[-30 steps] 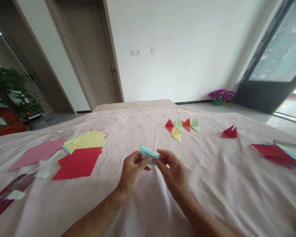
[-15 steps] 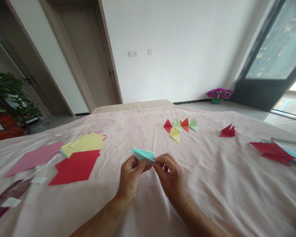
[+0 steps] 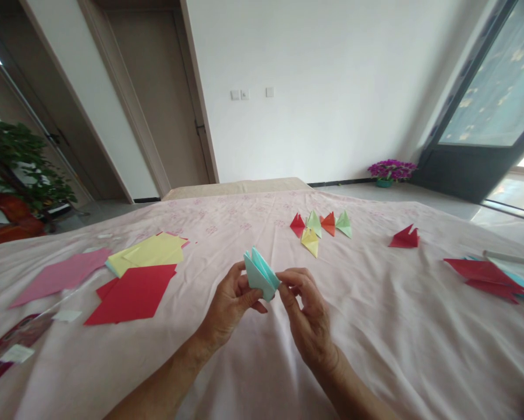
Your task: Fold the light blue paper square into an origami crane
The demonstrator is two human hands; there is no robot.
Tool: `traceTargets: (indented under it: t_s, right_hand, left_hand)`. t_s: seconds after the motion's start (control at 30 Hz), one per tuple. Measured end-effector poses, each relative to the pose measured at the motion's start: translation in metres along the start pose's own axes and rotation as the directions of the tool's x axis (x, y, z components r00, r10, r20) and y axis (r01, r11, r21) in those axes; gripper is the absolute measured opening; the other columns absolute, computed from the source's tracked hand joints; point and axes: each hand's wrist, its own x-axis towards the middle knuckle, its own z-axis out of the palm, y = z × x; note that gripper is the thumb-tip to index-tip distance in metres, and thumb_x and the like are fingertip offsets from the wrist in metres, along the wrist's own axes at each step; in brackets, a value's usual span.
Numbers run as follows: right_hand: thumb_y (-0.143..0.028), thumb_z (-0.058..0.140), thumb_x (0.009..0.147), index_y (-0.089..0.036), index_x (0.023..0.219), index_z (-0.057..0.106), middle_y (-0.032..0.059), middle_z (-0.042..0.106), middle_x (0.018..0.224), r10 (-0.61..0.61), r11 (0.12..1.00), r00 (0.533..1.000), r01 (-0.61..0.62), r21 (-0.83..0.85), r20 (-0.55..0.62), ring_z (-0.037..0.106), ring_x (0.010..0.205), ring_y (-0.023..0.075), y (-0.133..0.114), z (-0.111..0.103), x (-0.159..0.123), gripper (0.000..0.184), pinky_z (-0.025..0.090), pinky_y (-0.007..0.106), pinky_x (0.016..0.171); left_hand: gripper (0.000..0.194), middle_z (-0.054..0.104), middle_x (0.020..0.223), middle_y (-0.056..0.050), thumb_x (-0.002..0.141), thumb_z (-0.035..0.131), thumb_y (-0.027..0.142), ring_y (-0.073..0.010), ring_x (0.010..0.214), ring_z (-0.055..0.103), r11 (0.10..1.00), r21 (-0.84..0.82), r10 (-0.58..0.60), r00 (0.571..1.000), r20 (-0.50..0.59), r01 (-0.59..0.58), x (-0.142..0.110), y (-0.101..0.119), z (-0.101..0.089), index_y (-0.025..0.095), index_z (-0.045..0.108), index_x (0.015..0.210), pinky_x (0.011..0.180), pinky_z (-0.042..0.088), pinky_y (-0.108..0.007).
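Note:
A folded light-blue paper piece is held up above the cloth, its layers parted at two upper points. My left hand pinches its lower left side, thumb in front and fingers behind. At the right corner of the folded paper, my right hand is closed with thumb and forefinger on the edge. Beyond the hands, several small folded paper pieces stand close together: a red one, an orange one, a yellow one and light-green ones.
Red sheets, yellow sheets and pink sheets lie at left on the pink cloth. A red folded piece sits apart at right, near stacked red folded papers. A phone-like item lies at lower left.
The folded light-blue paper has been turned from lying nearly sideways to more upright, and its layers now show apart. Both hands still hold it. The view has shifted slightly.

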Motion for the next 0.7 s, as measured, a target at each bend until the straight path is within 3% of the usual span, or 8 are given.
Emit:
traceTargets:
  t_s: [0.13,0.33,0.47,0.7]
  right_hand:
    - [-0.023,0.055,0.089,-0.025,0.098,0.066,0.0037,0.062,0.088,0.048,0.998,0.996,-0.050,0.025,0.071,0.058,0.080,0.0185,-0.004,-0.003,0.002,0.014,0.044,0.030,0.068]
    - [-0.024,0.062,0.085,-0.024,0.099,0.064,0.0019,0.063,0.083,0.083,0.995,0.988,-0.090,0.041,0.132,0.058,0.074,0.0170,-0.004,-0.003,0.003,0.014,0.044,0.029,0.064]
    - [-0.023,0.064,0.083,-0.024,0.102,0.062,0.0021,0.064,0.084,0.070,0.996,0.986,-0.078,0.049,0.148,0.059,0.075,0.0177,-0.003,-0.003,0.003,0.020,0.044,0.029,0.063]
    - [-0.022,0.062,0.084,-0.024,0.106,0.061,0.0014,0.059,0.081,-0.011,1.000,0.962,0.017,-0.021,0.272,0.056,0.069,0.0157,-0.001,-0.009,0.008,0.022,0.043,0.028,0.059]
  left_hand:
    - [0.053,0.069,0.088,-0.003,0.077,0.072,0.026,-0.0170,0.072,0.065,0.999,-0.012,0.046,0.999,0.009,-0.045,0.000,0.000,0.000,0.024,0.043,0.121,0.051,0.053,-0.024]
    - [0.035,0.068,0.085,-0.003,0.075,0.074,0.029,-0.0153,0.069,0.063,0.998,-0.044,0.041,0.999,-0.015,-0.041,0.000,-0.005,-0.003,0.019,0.053,0.102,0.050,0.051,-0.022]
    - [0.022,0.067,0.079,-0.003,0.078,0.072,0.030,-0.0116,0.065,0.060,0.992,-0.117,-0.037,0.999,0.008,0.038,0.001,-0.008,-0.004,0.015,0.061,0.090,0.050,0.049,-0.019]
    - [0.028,0.067,0.088,-0.006,0.077,0.073,0.032,-0.0103,0.070,0.061,0.948,-0.251,-0.179,0.981,0.079,0.193,0.002,-0.010,-0.008,0.013,0.067,0.098,0.052,0.051,-0.016]
